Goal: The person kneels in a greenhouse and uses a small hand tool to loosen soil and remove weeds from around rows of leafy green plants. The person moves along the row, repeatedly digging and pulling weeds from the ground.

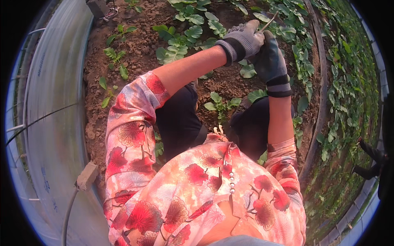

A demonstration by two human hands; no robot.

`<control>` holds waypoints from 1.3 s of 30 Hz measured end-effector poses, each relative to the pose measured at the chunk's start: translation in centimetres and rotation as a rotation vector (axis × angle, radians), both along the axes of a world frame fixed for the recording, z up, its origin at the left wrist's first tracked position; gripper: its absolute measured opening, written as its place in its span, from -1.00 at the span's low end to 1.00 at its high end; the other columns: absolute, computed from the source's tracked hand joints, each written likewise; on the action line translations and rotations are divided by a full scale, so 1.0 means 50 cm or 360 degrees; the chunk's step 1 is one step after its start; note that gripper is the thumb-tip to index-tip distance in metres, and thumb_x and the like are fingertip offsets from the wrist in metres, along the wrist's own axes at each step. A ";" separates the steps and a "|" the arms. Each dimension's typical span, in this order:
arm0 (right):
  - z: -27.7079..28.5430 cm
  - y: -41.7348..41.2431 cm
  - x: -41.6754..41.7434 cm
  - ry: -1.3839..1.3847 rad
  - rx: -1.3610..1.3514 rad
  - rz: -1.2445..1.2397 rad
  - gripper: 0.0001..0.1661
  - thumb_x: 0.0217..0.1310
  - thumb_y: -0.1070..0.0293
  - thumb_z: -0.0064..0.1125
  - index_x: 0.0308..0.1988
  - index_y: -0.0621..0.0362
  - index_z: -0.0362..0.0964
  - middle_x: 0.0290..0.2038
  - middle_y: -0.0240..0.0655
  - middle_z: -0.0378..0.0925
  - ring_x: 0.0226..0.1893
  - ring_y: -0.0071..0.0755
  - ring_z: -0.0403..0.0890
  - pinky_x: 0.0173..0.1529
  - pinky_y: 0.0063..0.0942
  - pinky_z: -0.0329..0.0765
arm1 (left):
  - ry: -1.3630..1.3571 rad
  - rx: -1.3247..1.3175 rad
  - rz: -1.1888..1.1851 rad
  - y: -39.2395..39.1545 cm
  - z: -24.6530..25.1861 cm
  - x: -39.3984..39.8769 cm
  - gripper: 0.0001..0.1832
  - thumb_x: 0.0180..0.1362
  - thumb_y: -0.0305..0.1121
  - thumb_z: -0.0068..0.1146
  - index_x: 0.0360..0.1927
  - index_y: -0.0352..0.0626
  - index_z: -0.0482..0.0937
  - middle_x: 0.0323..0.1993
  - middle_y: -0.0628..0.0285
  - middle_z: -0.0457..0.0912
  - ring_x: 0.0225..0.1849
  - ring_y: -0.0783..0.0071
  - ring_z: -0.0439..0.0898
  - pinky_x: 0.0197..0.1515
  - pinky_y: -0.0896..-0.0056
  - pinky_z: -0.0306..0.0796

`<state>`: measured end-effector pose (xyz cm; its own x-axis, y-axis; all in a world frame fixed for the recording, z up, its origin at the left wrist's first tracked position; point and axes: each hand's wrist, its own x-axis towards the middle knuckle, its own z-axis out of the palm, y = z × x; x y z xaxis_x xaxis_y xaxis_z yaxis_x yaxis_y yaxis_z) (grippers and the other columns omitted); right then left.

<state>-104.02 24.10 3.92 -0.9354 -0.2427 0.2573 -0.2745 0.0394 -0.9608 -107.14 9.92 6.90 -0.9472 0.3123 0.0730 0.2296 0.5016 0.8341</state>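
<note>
Both my hands wear grey knit work gloves with black cuffs and meet at the upper right of the view, over a row of leafy green plants. My left hand (244, 38) reaches across to the right, its fingers curled near a thin rod-like tool (271, 21) that points up and right. Against it lies my right hand (271, 57), back up, the fingertips by the tool's lower end. Which hand holds the tool is hard to tell, and its far end is partly lost among the leaves. Lobed leaves (194, 32) grow left of my hands, and a small seedling (220, 104) stands between my knees.
Plastic sheeting (55, 92) runs along the left, with a brick (87, 176) at its edge and another block (98, 7) farther up. Small seedlings (115, 57) dot the brown soil. A dark hose or strip (321, 67) borders a dense green bed (351, 101) at right.
</note>
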 end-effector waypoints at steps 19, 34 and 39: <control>-0.024 0.191 0.069 -0.1147 -0.1572 -0.0347 -0.63 0.32 0.31 -0.01 0.02 0.32 0.30 -0.32 -0.32 0.49 -0.44 -0.50 0.53 -0.46 -0.56 0.61 | -0.0147 -0.1617 -0.1706 -0.026 -0.047 0.226 -0.57 0.13 -0.07 0.00 0.06 0.09 0.51 -0.13 0.19 0.61 -0.09 0.13 0.60 -0.12 0.08 0.48; -0.003 0.071 0.128 -0.1690 -0.0696 -0.0271 -0.60 0.31 0.27 -0.01 0.10 0.10 0.23 -0.40 -0.40 0.41 -0.53 -0.60 0.41 -0.52 -0.65 0.37 | -0.1604 0.0728 0.0443 -0.330 -0.472 -0.061 -0.59 0.09 -0.35 0.17 0.05 -0.17 0.50 -0.29 0.20 0.60 -0.43 0.47 0.58 -0.38 0.47 0.47; -0.131 0.002 0.170 -0.2159 -0.0509 -0.0553 -0.56 0.28 0.29 0.02 0.13 0.04 0.21 -0.47 -0.40 0.41 -0.66 -0.60 0.38 -0.65 -0.63 0.33 | -0.0993 -0.0556 0.0365 -0.292 -0.663 -0.032 -0.33 -0.05 -0.15 0.23 0.19 -0.10 0.41 -0.01 0.08 0.57 0.02 0.22 0.54 0.08 0.27 0.40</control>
